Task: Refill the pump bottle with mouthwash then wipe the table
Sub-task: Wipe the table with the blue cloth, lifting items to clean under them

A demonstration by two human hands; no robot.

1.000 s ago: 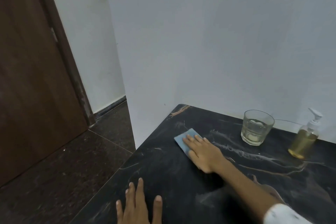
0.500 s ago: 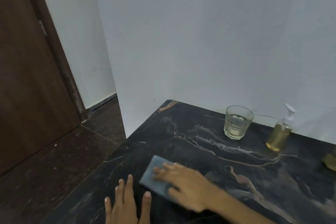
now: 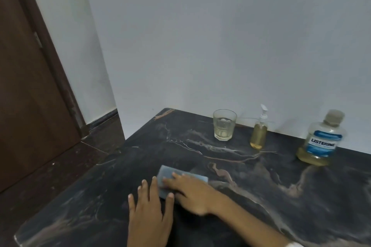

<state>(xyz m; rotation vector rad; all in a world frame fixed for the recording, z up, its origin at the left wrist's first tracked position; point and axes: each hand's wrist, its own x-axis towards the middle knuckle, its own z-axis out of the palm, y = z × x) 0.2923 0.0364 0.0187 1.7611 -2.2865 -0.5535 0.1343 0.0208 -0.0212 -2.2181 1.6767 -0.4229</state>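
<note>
The right hand (image 3: pixel 192 194) lies flat on a blue cloth (image 3: pixel 170 178) near the front of the dark marble table (image 3: pixel 261 196), fingers straight and close together, pressing it down. The left hand (image 3: pixel 150 212) rests flat on the table just beside it, fingers straight and slightly spread, thumb tip touching the cloth's edge. Back by the wall there's a row: a glass (image 3: pixel 224 124) with a bit of liquid, the pump bottle (image 3: pixel 259 130) full of yellow stuff, and the mouthwash bottle (image 3: pixel 321 140), all upright and well apart from the hands.
</note>
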